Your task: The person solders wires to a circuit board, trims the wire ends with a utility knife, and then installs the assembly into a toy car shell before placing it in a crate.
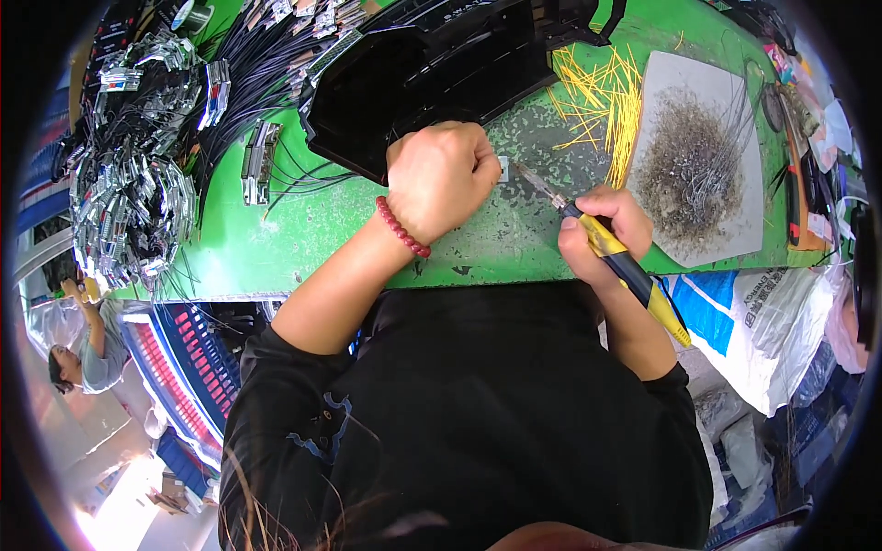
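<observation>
My right hand (629, 220) grips a yellow and black soldering iron (646, 286), its thin metal tip (537, 179) angled up and left over the green table. Bent into a fist, my left hand (436, 173) wears a red bead bracelet at the wrist and rests by the lower edge of a large black plastic housing (367, 92). What the left fingers hold is hidden beneath them. Just beyond them lies a small whitish piece (503, 169), close to the iron's tip; whether the two touch, I cannot tell.
Yellow thin tubes (620, 119) lie beside a grey board (671, 220) covered with dark debris and wire strands. Metal parts with black cables (138, 220) pile up on the left; one metal part (260, 163) lies apart. A person (96, 354) is at far left. White sacks (753, 340) hang lower right.
</observation>
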The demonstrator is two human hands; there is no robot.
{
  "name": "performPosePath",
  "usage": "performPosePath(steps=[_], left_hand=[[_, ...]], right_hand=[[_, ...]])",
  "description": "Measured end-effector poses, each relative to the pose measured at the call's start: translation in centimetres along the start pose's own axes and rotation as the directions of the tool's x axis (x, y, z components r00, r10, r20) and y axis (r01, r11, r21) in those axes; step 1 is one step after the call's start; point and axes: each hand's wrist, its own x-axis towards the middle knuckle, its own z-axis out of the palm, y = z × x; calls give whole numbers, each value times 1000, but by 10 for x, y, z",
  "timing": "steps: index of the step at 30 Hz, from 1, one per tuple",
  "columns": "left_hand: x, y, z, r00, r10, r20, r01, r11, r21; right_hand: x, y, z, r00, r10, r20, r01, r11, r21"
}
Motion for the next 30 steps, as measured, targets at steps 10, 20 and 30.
performPosePath(steps=[10, 20, 30], left_hand=[[0, 2, -1, 1000, -5, 5, 5, 1000, 4], [3, 1, -8, 993, -26, 117, 32, 998, -48], [3, 1, -3, 998, -26, 64, 23, 998, 51]], right_hand=[[0, 1, -2, 999, 32, 17, -33, 998, 59], [-1, -1, -3, 998, 66, 23, -67, 996, 52], [2, -1, -1, 998, 55, 21, -56, 997, 48]])
